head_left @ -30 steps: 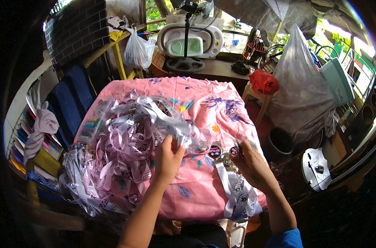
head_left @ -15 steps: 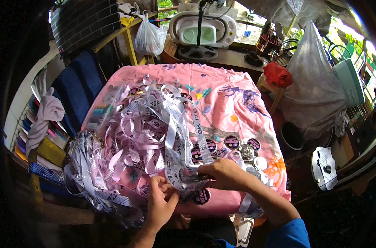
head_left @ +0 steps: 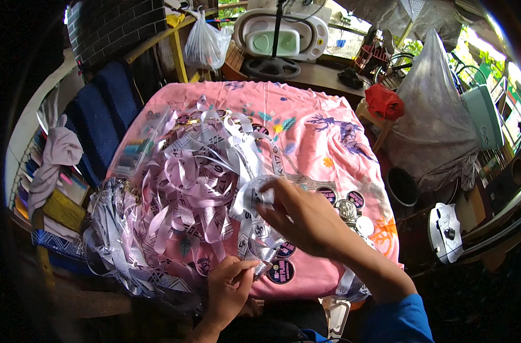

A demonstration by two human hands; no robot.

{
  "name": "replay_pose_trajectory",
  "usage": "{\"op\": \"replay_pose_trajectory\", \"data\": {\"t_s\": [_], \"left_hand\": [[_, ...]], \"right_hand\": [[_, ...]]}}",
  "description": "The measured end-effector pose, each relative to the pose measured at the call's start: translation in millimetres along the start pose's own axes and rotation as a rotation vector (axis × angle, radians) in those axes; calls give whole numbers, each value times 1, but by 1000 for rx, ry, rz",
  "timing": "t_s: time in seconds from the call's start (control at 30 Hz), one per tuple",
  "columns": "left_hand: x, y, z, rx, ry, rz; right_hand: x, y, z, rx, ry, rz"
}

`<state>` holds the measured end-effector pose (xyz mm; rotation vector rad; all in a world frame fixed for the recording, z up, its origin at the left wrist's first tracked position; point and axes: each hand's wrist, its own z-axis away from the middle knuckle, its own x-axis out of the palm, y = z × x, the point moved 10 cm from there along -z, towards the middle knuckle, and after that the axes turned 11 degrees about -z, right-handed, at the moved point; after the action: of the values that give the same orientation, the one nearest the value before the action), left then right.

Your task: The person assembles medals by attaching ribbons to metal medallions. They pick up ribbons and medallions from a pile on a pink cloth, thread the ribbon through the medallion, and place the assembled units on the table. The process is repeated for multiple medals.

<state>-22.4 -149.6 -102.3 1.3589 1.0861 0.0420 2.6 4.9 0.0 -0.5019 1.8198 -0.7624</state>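
A heap of pale lilac and white printed ribbons lies over the left part of a pink patterned cloth. Close to the front edge, my left hand is closed, its thumb and finger pinching the low end of a silvery-white ribbon. Higher up, my right hand is closed around a bunched stretch of white ribbon, slightly blurred. Round black-and-pink discs lie beside my left hand, and some are partly hidden under my right hand. Past my right wrist sit silvery round pieces.
A clear plastic box with thread spools sits at the cloth's left edge. Plastic-wrapped ribbons hang over the near left corner. Beyond the right edge stand a red bundle, a dark bucket and a large plastic-covered object.
My right hand has moved up and slightly left, lifting a bunch of the ribbon. My left hand has shifted slightly right and down, still pinching near the ribbon's lower end.
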Motion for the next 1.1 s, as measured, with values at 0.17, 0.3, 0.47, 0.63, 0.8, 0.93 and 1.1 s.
{"op": "replay_pose_trajectory", "data": {"t_s": [0.17,0.3,0.47,0.63,0.8,0.93,1.1], "left_hand": [[3,-9,3,-120,17,260],[1,-8,2,-133,-31,199],[-1,-6,1,-88,-14,195],[5,-19,4,-115,-9,260],[-4,10,-15,-104,-4,-6],[-1,27,-29,66,30,-268],[4,25,-30,31,-14,-211]], "right_hand": [[18,-22,72,-331,-139,441],[40,-23,84,-524,-187,568],[58,-23,86,-595,-255,573],[41,-25,83,-591,-152,603],[21,-17,79,-501,-149,731],[33,-8,86,-520,-162,758],[42,-13,85,-604,-198,717]]}}
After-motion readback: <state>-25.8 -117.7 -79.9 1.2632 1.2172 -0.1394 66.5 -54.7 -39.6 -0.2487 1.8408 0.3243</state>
